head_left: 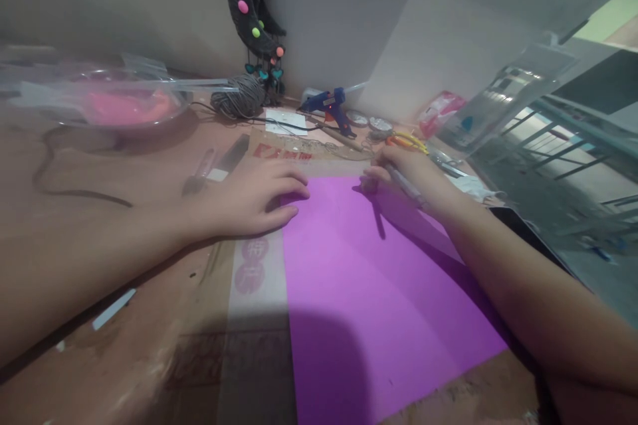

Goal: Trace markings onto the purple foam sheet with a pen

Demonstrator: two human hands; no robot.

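A purple sheet of paper (389,299) lies flat on top of a printed cardboard piece (256,332). Across the sheet's upper left corner rest the fingertips of my left hand (264,196), fingers apart and nothing in them. My right hand (399,172) is at the sheet's upper right, its fingers closed around a pen (406,186). The pen's shaft slants back under the palm, and its tip is hidden by my fingers. A thin shadow falls on the paper just below that hand.
Behind the sheet are a blue glue gun (329,105), grey yarn (239,96) and yellow-handled pliers or scissors (409,141). A clear bowl with pink contents (132,106) stands back left. A decorated black crescent (244,6) hangs at the wall. A white strip (113,309) lies front left.
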